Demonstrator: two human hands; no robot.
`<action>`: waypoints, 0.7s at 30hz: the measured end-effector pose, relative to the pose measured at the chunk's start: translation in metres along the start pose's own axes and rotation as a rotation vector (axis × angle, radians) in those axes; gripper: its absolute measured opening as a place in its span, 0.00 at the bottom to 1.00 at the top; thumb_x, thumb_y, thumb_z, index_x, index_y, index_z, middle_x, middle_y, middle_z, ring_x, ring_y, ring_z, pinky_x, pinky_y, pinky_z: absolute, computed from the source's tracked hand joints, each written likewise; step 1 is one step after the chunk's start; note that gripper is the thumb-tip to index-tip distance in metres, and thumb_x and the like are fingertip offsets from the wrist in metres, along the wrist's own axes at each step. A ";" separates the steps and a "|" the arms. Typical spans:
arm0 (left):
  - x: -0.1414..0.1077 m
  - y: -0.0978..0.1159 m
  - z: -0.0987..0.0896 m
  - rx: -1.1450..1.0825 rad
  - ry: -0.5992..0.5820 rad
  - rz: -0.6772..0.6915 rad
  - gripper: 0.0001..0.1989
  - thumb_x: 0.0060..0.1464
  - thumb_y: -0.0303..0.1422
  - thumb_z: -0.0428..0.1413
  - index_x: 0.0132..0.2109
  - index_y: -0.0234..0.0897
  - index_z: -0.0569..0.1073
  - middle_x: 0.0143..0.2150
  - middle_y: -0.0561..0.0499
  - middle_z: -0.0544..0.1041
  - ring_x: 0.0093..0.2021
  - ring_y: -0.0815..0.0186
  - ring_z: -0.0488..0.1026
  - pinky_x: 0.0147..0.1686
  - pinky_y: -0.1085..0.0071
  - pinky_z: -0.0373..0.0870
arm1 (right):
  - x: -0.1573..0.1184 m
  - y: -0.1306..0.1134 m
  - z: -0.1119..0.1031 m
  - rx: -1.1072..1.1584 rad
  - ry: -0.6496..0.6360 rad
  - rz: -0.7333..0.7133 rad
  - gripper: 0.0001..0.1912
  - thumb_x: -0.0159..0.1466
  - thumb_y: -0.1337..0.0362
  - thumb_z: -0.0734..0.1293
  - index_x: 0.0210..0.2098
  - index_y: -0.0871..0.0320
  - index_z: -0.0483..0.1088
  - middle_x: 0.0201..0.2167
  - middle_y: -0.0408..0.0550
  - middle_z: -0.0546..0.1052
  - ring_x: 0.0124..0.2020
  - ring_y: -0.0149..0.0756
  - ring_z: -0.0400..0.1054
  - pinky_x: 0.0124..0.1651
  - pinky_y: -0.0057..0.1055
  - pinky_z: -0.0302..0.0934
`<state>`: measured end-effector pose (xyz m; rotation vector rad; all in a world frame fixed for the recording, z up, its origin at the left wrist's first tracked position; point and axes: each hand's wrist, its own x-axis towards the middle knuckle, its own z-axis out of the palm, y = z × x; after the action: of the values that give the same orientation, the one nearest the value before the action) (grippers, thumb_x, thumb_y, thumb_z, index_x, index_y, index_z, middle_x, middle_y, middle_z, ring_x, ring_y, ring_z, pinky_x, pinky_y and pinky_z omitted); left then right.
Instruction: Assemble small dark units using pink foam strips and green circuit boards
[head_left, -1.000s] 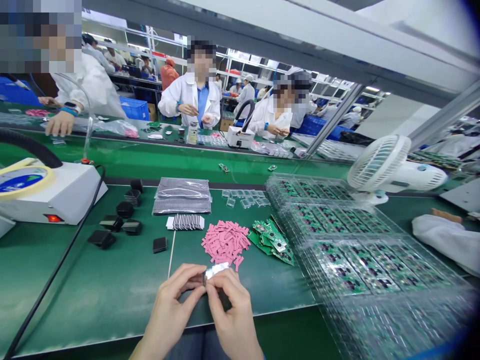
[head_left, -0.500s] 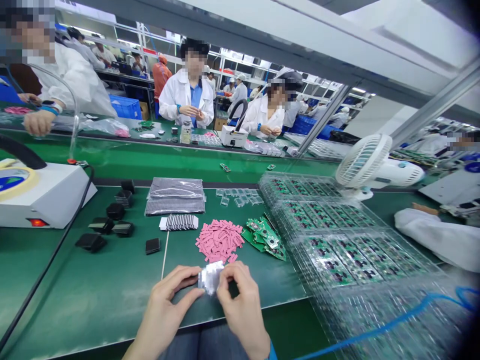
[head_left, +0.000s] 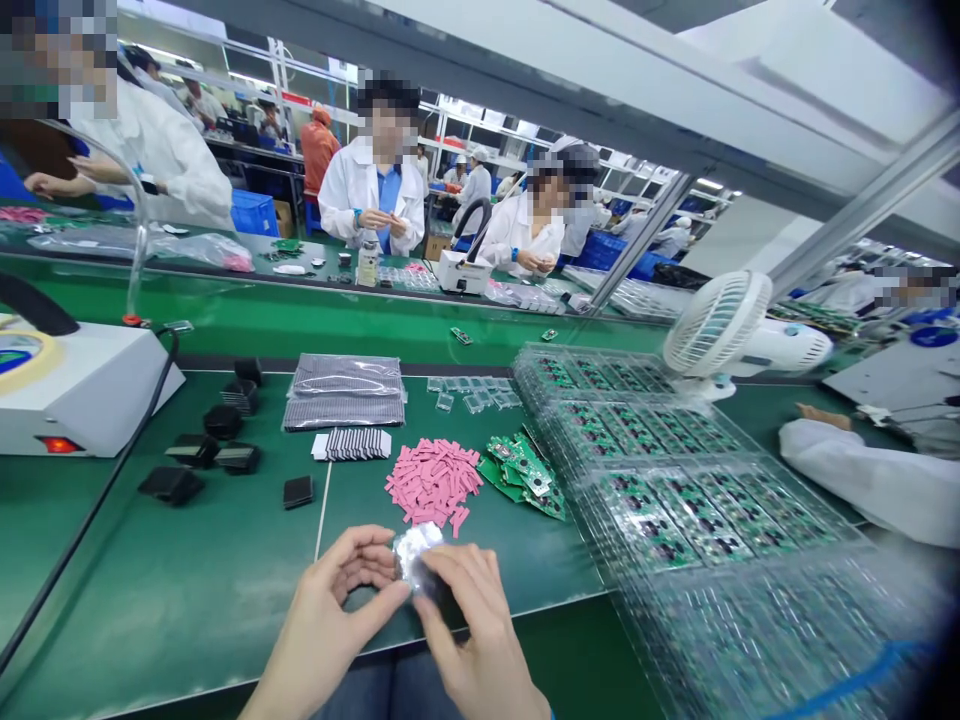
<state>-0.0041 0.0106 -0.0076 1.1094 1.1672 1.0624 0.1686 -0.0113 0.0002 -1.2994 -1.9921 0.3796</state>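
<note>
Near the front edge of the table, a small shiny silvery piece (head_left: 417,546) is held between my two hands; glare hides its exact kind. My left hand (head_left: 341,590) grips its left side between thumb and fingers. From the right, my right hand (head_left: 472,610) closes on it, fingers over the top and thumb below, covering part of it. Just beyond lies a heap of pink strips (head_left: 433,482). Beside the heap, green circuit boards (head_left: 525,470) are piled loosely. A row of black-and-white striped pieces (head_left: 352,444) sits left of the pink strips.
Stacked clear trays of circuit boards (head_left: 675,500) fill the right, with a white fan (head_left: 720,325) behind. Black foam-like blocks (head_left: 172,484) stand left, near a white machine (head_left: 90,400) and its cable. Small clear panels (head_left: 480,392) lie behind. Co-workers sit across the bench.
My right hand has shifted from pinching the silvery piece's edge to reaching over it, covering its lower right part. The left hand keeps its hold. The view has shifted slightly.
</note>
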 end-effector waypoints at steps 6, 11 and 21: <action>-0.005 0.012 0.012 -0.103 -0.144 -0.059 0.18 0.50 0.31 0.64 0.45 0.42 0.66 0.30 0.57 0.73 0.32 0.67 0.74 0.34 0.72 0.72 | 0.002 -0.005 -0.008 0.222 -0.154 0.082 0.17 0.66 0.69 0.65 0.53 0.47 0.68 0.47 0.46 0.74 0.48 0.39 0.70 0.59 0.40 0.55; -0.003 0.011 0.012 -0.040 -0.121 -0.033 0.10 0.50 0.33 0.63 0.39 0.40 0.71 0.32 0.55 0.72 0.33 0.66 0.71 0.36 0.70 0.69 | 0.001 -0.001 -0.003 0.540 0.002 0.183 0.14 0.62 0.62 0.71 0.48 0.50 0.74 0.42 0.48 0.72 0.42 0.40 0.69 0.48 0.36 0.65; -0.002 0.006 0.014 0.054 -0.070 0.078 0.05 0.49 0.34 0.63 0.34 0.40 0.77 0.29 0.55 0.68 0.31 0.66 0.66 0.35 0.72 0.63 | 0.000 -0.001 0.000 0.695 0.064 0.205 0.16 0.61 0.57 0.72 0.48 0.49 0.76 0.39 0.47 0.70 0.41 0.38 0.67 0.43 0.32 0.66</action>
<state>0.0091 0.0085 -0.0010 1.2334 1.1109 1.0486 0.1677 -0.0121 0.0012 -1.0349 -1.4653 1.0097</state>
